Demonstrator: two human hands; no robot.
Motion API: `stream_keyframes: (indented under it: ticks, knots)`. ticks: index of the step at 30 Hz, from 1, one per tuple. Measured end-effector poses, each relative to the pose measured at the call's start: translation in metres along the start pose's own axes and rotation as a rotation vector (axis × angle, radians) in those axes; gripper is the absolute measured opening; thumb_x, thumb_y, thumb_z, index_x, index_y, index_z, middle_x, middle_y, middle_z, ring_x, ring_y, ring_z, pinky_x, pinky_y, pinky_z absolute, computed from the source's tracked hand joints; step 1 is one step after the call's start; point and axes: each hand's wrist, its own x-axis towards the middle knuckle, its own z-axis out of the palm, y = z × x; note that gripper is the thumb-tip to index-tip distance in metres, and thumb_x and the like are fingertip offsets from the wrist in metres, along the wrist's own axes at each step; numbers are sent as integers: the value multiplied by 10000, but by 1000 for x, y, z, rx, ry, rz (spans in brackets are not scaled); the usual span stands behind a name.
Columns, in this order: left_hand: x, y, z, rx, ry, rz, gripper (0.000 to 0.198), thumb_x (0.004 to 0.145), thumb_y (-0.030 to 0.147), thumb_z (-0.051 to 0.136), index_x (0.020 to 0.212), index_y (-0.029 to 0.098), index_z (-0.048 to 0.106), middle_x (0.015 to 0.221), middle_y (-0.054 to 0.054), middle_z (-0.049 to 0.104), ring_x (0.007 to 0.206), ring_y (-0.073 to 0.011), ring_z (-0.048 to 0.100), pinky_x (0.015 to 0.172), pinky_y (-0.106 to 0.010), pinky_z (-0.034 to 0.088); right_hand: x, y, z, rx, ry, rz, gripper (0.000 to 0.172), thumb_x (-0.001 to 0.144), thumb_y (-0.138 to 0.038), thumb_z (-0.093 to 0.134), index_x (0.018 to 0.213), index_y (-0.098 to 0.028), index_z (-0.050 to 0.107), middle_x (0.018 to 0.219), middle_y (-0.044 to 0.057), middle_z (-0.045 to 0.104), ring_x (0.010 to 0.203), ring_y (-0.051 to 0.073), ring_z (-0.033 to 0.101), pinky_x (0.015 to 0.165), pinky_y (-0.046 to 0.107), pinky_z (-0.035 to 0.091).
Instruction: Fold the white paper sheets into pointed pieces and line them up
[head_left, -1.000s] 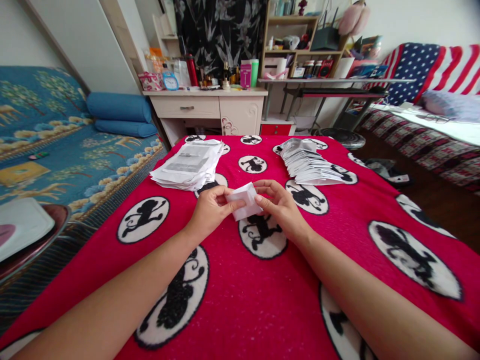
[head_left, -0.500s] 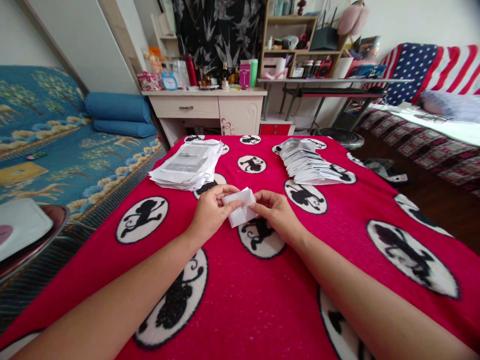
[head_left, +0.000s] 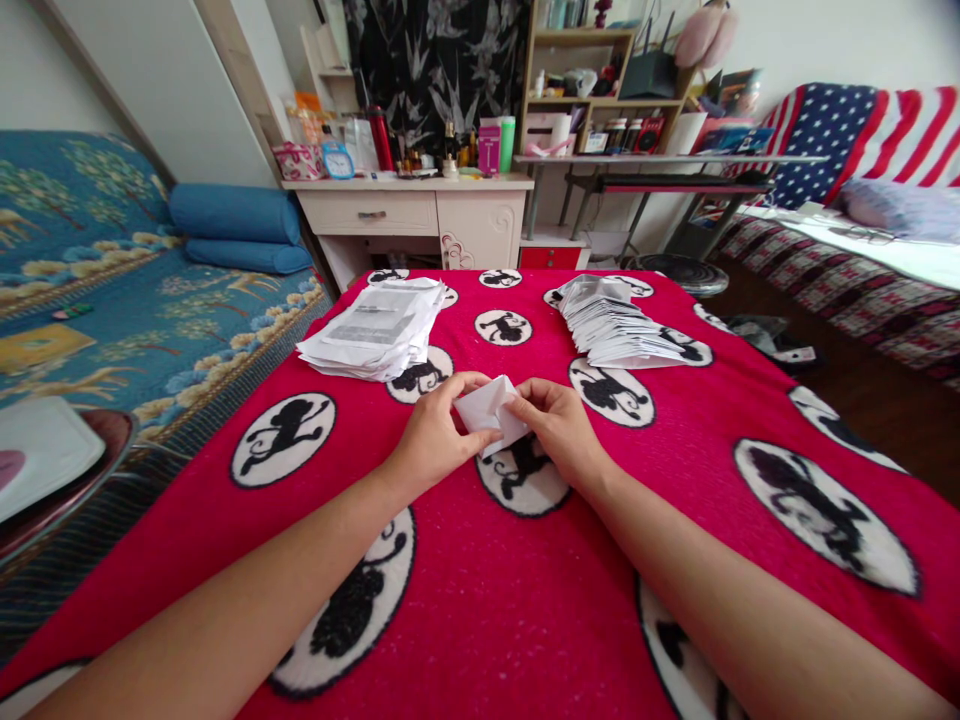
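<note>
A small folded white paper [head_left: 489, 408] is held between both hands just above the red cloth. My left hand [head_left: 442, 425] grips its left side, thumb on the near lower edge and fingers behind the far edge. My right hand [head_left: 556, 415] pinches the paper's right side, with the thumb on top over a raised fold. Fingertips behind the paper are partly hidden. Beyond the left hand lies a pile of printed paper sheets [head_left: 375, 325]. Beyond the right hand is a fanned row of folded white papers [head_left: 619, 325], leaning on one another.
The red cloth [head_left: 510, 600] with black-and-white oval monkey figures covers the table. A blue patterned sofa [head_left: 150, 310] stands at left, beside a round stand with a white item [head_left: 45, 450]. A white desk [head_left: 397, 210] and shelves are behind the table.
The paper has turned and shifted slightly right, and a fold in it now stands raised. My left thumb has slid down to the near edge.
</note>
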Motion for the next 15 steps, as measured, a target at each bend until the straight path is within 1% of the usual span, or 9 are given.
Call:
stream_keyframes:
  ticks: [3, 7, 11, 15]
  knots:
    - [0, -2, 1, 47, 16, 29, 418, 705, 187, 720, 1101, 194, 585, 1102, -81, 663, 1005, -232, 640, 806, -326, 531, 1, 1, 1, -2, -15, -5, 324, 722, -475, 665, 686, -165, 576, 589, 3, 574, 494, 97, 452, 426, 215, 311]
    - [0, 1, 1, 88, 23, 54, 354, 755, 171, 655, 1104, 189, 597, 1096, -78, 676, 1006, -225, 644, 832, -325, 530, 1, 1, 1, -2, -22, -23, 320, 719, -461, 669, 661, -163, 568, 565, -13, 548, 487, 87, 435, 434, 213, 309]
    - [1, 5, -2, 109, 19, 62, 302, 816, 196, 596, 1116, 179, 626, 1093, -78, 694, 984, -213, 656, 871, -333, 522, -1, -1, 1, -21, -9, 11, 359, 723, -505, 660, 653, -171, 545, 520, -27, 513, 446, 83, 399, 404, 214, 266]
    - [0, 7, -2, 132, 24, 96, 285, 836, 205, 581, 1111, 168, 648, 1087, -79, 707, 982, -204, 658, 900, -331, 510, -1, 0, 2, -43, 0, -3, 410, 721, -553, 656, 633, -171, 537, 514, -27, 501, 454, 85, 396, 410, 216, 255]
